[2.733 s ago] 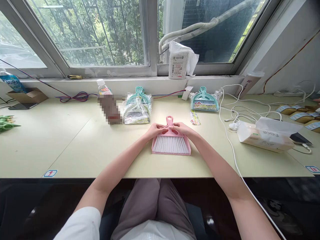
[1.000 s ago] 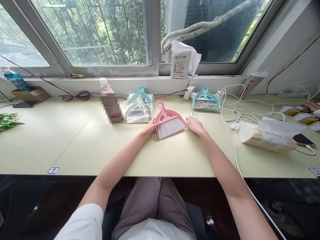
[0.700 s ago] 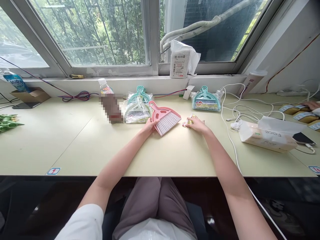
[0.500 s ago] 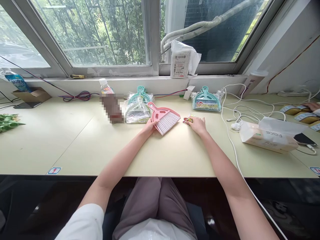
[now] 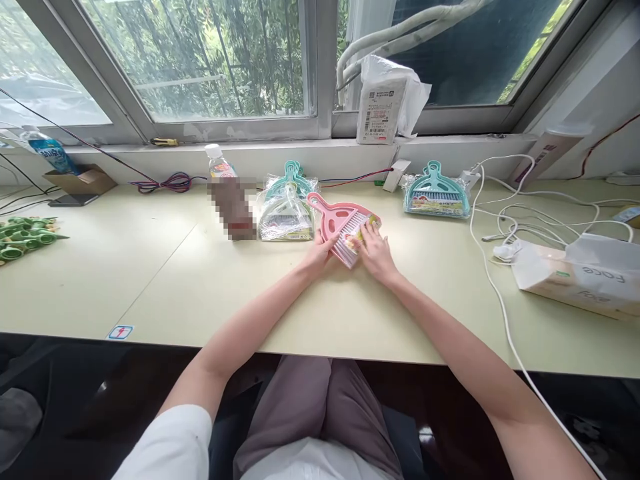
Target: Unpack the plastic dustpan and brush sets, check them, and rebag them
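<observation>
My left hand (image 5: 319, 256) grips the lower left side of a pink dustpan (image 5: 331, 215), which is tilted above the table. A pink-backed brush with pale bristles (image 5: 345, 253) lies in the pan. My right hand (image 5: 379, 256) holds a small colourful printed label (image 5: 354, 239) against the bristles, its fingers laid over the label's right part. Behind my left hand stand a wrapped green dustpan set (image 5: 286, 225) and a teal one (image 5: 293, 175), both in clear plastic. Another wrapped teal dustpan set (image 5: 436, 193) stands farther right.
A bottle (image 5: 220, 163), partly blurred out, stands left of the wrapped sets. Green plastic pieces (image 5: 30, 239) lie at far left. On the right are a tissue pack (image 5: 575, 280) and tangled white cables (image 5: 530, 213). A white package (image 5: 383, 110) rests on the windowsill.
My right hand has moved from the table on the right to the brush, bringing the crumpled label over the bristles, where it is more spread out. The camera view has shifted slightly.
</observation>
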A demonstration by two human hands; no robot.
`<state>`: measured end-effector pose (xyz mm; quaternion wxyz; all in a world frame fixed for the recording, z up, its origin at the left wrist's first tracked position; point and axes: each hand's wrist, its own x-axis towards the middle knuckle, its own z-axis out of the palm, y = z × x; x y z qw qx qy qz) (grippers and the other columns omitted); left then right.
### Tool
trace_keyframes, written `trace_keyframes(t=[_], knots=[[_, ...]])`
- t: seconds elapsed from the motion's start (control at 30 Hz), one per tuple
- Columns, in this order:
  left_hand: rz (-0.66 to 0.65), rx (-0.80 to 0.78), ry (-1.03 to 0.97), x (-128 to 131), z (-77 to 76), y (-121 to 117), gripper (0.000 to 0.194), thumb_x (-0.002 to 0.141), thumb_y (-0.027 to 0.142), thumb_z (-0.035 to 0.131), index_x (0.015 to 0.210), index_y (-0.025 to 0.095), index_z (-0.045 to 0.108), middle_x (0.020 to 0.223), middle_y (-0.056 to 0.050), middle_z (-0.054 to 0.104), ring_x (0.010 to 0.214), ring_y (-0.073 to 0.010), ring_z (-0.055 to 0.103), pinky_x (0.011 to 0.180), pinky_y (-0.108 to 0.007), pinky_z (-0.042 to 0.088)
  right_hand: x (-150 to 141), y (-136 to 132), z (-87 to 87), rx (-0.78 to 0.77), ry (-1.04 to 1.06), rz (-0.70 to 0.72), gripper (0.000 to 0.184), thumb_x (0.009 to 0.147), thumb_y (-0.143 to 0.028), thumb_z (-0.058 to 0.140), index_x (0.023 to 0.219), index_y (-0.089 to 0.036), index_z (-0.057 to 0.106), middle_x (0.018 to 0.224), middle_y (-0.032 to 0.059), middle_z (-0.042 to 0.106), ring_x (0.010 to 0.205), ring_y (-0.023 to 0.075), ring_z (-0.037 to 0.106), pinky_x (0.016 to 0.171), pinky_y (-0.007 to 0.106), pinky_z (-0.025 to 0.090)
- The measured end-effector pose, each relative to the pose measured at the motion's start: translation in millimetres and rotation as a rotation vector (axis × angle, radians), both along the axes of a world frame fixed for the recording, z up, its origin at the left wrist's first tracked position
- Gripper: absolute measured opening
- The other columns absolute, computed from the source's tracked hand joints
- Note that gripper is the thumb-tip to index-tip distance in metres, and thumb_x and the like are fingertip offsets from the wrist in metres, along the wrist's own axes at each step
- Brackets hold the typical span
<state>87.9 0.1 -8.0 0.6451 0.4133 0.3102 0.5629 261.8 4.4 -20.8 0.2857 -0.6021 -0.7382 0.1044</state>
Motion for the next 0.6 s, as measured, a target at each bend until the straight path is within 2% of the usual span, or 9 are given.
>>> trace_keyframes(t=[0.1,0.27,0.4,0.5,0.57,0.6], knots=[[-0.015,-0.013,0.004,6.0,-1.7,-4.4,0.069,0.074,0.028,0.072,0.133,0.023,0.037,0.137,-0.010,0.050,0.126,-0.0254,0.049,0.106,-0.044,0.040,-18.6,-11.4,-2.7,-0.041,-0.106,0.064,0.071,0.093,-0.060,0.019,0.151,-0.021,0.014,0.158,0.0090,0.012,0.146,0.0273,0.006,0.111,0.062,0.003],[-0.009,0.025,0.043,-0.1,-7.7,1.0,0.072,0.067,0.021,0.077,0.130,0.023,0.041,0.135,-0.010,0.052,0.127,-0.0277,0.047,0.106,-0.047,0.040,-20.0,-14.3,-1.1,-0.108,-0.094,0.084,0.070,0.092,-0.060,0.016,0.152,-0.024,0.007,0.159,0.0066,0.006,0.146,0.0271,-0.002,0.109,0.066,-0.004],[0.050,0.050,0.092,-3.9,-10.8,6.3,0.073,0.061,0.012,0.076,0.126,0.022,0.045,0.134,-0.009,0.052,0.128,-0.0283,0.046,0.107,-0.046,0.039,-19.9,-12.2,-3.1,-0.121,0.028,0.094,0.069,0.091,-0.063,0.014,0.151,-0.029,0.007,0.159,0.0056,0.007,0.146,0.0273,0.000,0.108,0.068,0.000],[0.049,0.030,0.091,-3.3,-13.2,9.0,0.073,0.064,0.012,0.073,0.129,0.024,0.042,0.133,-0.008,0.054,0.127,-0.0275,0.048,0.105,-0.046,0.041,-18.1,-10.8,-1.6,-0.062,0.174,-0.011,0.074,0.090,-0.065,0.019,0.151,-0.026,0.006,0.159,0.0080,0.005,0.146,0.0272,0.001,0.111,0.064,0.006],[0.034,0.036,0.077,-2.7,-15.0,10.9,0.072,0.067,0.014,0.071,0.131,0.025,0.040,0.132,-0.006,0.056,0.126,-0.0272,0.049,0.104,-0.046,0.042,-13.3,-7.8,-0.9,-0.036,0.345,-0.094,0.075,0.089,-0.064,0.028,0.151,-0.023,0.011,0.158,0.0101,0.011,0.146,0.0265,0.008,0.113,0.057,0.017],[0.025,0.051,0.072,-2.6,-15.9,11.9,0.073,0.068,0.015,0.071,0.132,0.026,0.040,0.131,-0.006,0.056,0.126,-0.0271,0.049,0.104,-0.046,0.042,-10.1,-5.4,-1.4,-0.054,0.464,-0.102,0.073,0.089,-0.062,0.033,0.149,-0.023,0.017,0.156,0.0109,0.020,0.144,0.0261,0.017,0.112,0.053,0.025]])
